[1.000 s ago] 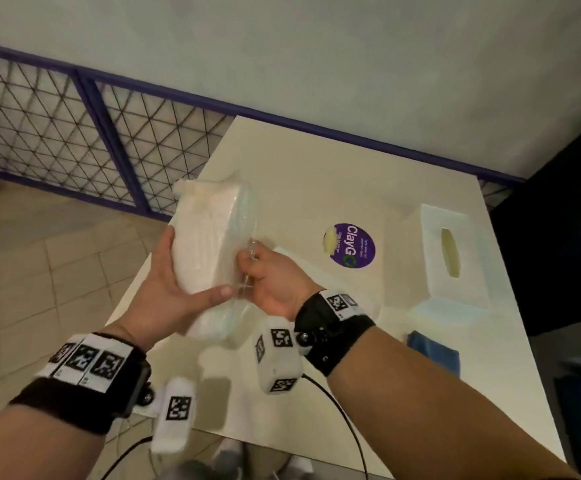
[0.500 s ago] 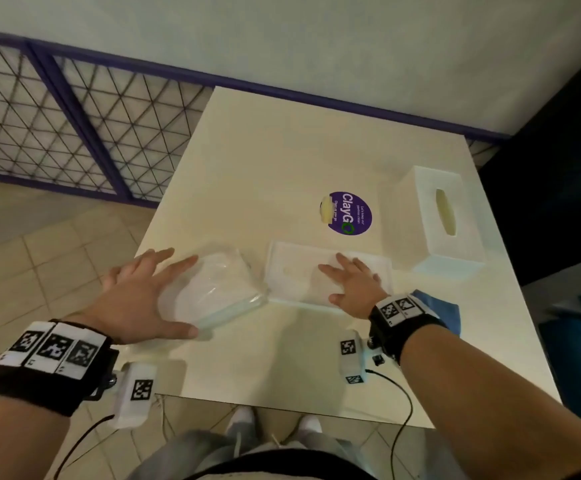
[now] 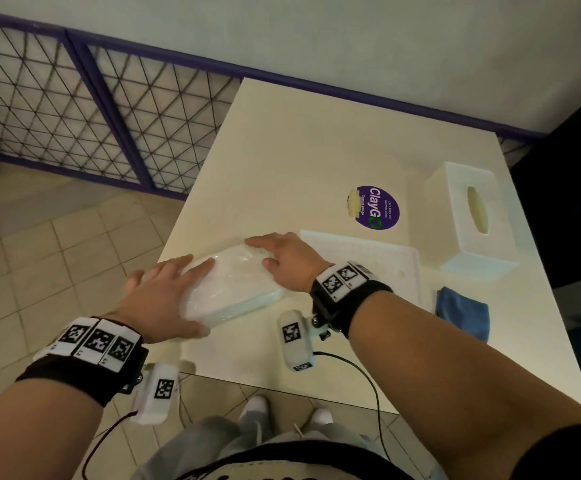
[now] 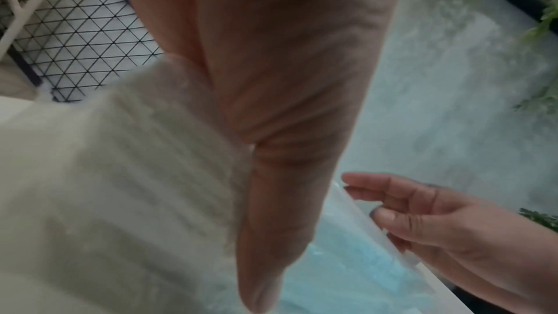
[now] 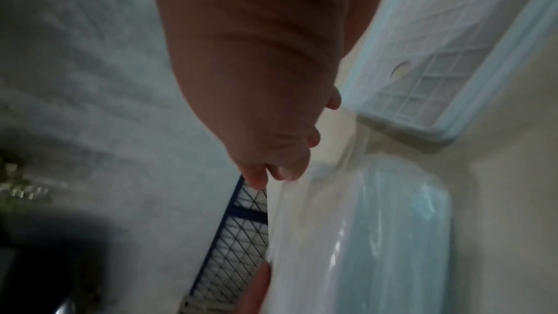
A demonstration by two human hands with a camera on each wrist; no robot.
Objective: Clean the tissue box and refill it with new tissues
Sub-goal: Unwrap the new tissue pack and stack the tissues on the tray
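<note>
A pack of new tissues (image 3: 237, 285) in clear plastic wrap lies near the table's front left corner. My left hand (image 3: 164, 299) lies over its left end with straight fingers, the thumb along the near edge. My right hand (image 3: 275, 254) is at the pack's far right end. There its curled fingertips (image 5: 286, 171) pinch the edge of the wrap (image 4: 347, 190). The white tissue box cover (image 3: 472, 216), with its oval slot facing up, stands at the right. Its flat base (image 3: 368, 258) lies just right of the pack.
A blue cloth (image 3: 462, 317) lies near the table's right front edge. A purple round sticker (image 3: 377, 207) is on the cream table (image 3: 299, 150). A mesh fence (image 3: 91, 109) and tiled floor are to the left, and a wall is behind.
A second ago both hands held the pack upright in the air. Then it lay flat under the left hand, right hand on the base. Now the right hand has moved onto the pack.
</note>
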